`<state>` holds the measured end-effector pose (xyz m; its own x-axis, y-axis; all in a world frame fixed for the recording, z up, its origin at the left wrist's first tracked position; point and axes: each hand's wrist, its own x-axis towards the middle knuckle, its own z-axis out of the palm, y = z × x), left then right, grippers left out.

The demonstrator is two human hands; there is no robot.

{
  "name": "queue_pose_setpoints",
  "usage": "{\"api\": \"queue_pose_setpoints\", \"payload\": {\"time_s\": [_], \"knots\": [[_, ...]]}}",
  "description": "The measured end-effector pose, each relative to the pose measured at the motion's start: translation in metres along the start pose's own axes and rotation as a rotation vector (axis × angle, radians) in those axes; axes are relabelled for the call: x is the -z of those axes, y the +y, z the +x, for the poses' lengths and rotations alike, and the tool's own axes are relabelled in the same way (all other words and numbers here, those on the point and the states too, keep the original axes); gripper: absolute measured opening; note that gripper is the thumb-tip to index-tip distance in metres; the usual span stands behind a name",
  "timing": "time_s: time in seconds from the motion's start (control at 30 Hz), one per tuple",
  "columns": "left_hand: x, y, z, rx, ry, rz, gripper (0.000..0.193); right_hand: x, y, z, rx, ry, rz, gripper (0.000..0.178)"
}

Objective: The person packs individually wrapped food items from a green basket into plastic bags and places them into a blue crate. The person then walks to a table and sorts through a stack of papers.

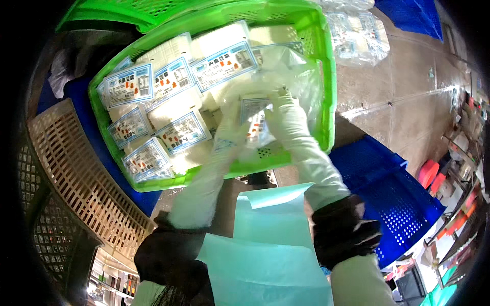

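Both of my hands, in white gloves and long pale sleeves, reach into a green plastic crate (331,92). My right hand (282,108) is closed on a crumpled clear plastic bag (296,66) in the crate's right part. Opposite it, my left hand (230,115) is at the near side of the same bag, its fingers smeared by motion and plastic. Between the hands lies a pack with a printed label (255,108), partly under the film. Several white stacks with blue-edged printed labels (224,64) fill the crate's left and middle.
Blue crates (388,199) stand to the right on the concrete floor (408,76). A beige slatted basket (84,178) is at the left. Bagged packs (357,35) lie beyond the green crate's right edge, and another green crate (127,13) sits behind it. A pale green apron (265,260) covers my front.
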<state>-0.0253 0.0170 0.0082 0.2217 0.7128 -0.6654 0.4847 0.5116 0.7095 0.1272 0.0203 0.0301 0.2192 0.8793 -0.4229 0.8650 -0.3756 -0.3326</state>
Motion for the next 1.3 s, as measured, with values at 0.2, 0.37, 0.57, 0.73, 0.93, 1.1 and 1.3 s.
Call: {"api": "queue_pose_setpoints", "payload": {"time_s": [0.2, 0.37, 0.57, 0.73, 0.93, 1.1, 1.3], "knots": [[-0.021, -0.037, 0.017, -0.002, 0.135, 0.261, 0.034, 0.018, -0.014, 0.108, 0.139, 0.208, 0.374, 0.029], [-0.018, -0.064, 0.051, -0.125, 0.026, 0.353, 0.037, 0.024, -0.027, 0.144, 0.008, -0.176, 0.532, 0.026], [-0.01, -0.071, 0.045, 0.49, -0.066, -1.044, 0.053, 0.065, -0.039, -0.011, 0.493, 0.413, -0.457, 0.015], [-0.01, -0.02, 0.013, 0.152, -0.043, -0.502, 0.06, 0.015, -0.012, -0.042, 0.585, -0.086, 0.083, 0.015], [-0.037, -0.059, 0.009, -0.29, 0.169, 0.034, 0.06, -0.01, -0.074, 0.114, 0.372, -0.528, -0.264, 0.06], [-0.038, -0.057, 0.007, -0.129, 0.041, -0.459, 0.063, -0.029, -0.045, 0.128, 0.445, -0.467, -0.308, 0.061], [-0.054, -0.053, 0.014, -0.213, 0.155, -0.187, 0.078, -0.017, -0.022, 0.13, 0.384, -0.013, -0.547, 0.055]]}}
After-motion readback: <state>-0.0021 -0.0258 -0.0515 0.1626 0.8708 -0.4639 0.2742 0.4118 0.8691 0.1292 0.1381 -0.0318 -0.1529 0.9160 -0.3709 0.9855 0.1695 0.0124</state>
